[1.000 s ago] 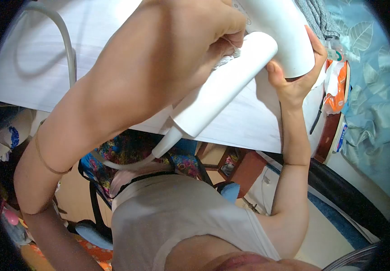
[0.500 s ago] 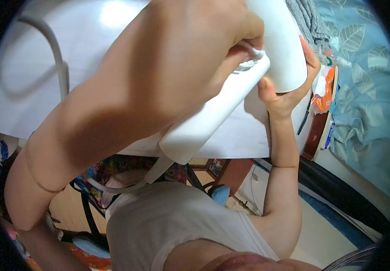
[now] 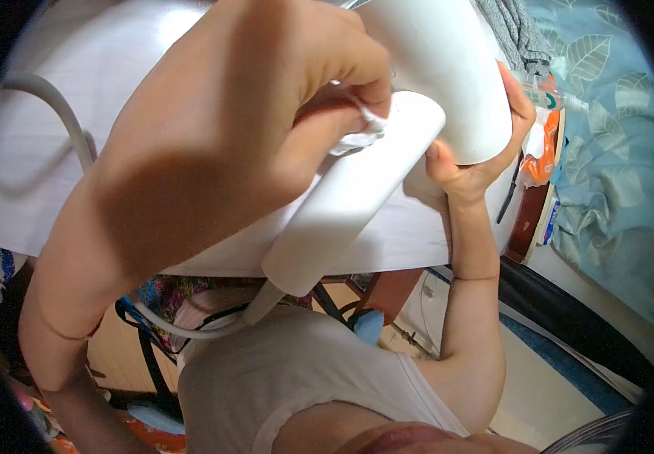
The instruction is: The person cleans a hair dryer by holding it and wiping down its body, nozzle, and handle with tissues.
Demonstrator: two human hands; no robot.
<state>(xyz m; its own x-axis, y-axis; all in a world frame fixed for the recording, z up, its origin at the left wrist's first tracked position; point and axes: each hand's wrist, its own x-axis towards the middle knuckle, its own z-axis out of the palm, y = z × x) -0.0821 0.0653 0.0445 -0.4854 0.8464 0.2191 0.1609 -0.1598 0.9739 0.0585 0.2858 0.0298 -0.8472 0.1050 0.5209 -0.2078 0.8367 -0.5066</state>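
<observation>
A white appliance has a thick barrel (image 3: 448,76) and a round-ended handle (image 3: 357,189), with a grey cord (image 3: 263,306) leaving the handle's lower end. My right hand (image 3: 478,170) grips the lower end of the barrel, thumb on one side and fingers on the other. Pinched between the thumb and fingers of my left hand (image 3: 334,98) is a crumpled white cloth or tissue (image 3: 365,136), which lies against the handle's upper part. My left hand and forearm hide part of the barrel and table.
Beneath the appliance is a white table (image 3: 213,257). To the right are a grey knitted cloth (image 3: 516,38), a clear bottle (image 3: 550,98), an orange packet (image 3: 543,155) and blue leaf-patterned bedding (image 3: 607,151). A patterned chair (image 3: 164,291) is below the table edge.
My left hand moved right with the cloth, then back left and down along the handle. The appliance shifted slightly left and lower in view. My right hand kept its grip.
</observation>
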